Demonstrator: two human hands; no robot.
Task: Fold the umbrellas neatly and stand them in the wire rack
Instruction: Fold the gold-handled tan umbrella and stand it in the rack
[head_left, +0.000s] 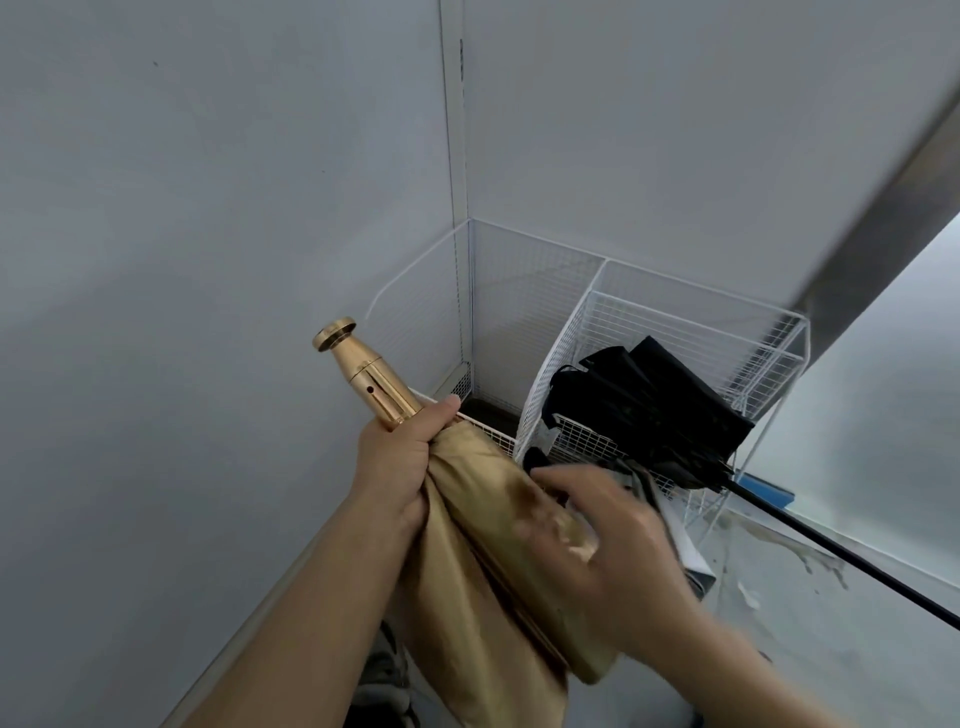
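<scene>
A gold umbrella (483, 587) hangs folded in front of me, its shiny gold handle (363, 374) pointing up and left. My left hand (405, 452) grips it where the handle meets the cloth. My right hand (602, 535) lies blurred over the gold cloth lower down, fingers spread and touching it. Behind stands the white wire rack (675, 332) in the corner. A black umbrella (649, 410) leans in the rack's right section, its thin black shaft (831, 545) running out to the lower right.
Grey walls meet in a corner behind the rack. A pale stained floor (810, 623) lies at the lower right. A shoe (384, 680) shows at the bottom. A blue object (769, 491) sits beside the rack's right foot.
</scene>
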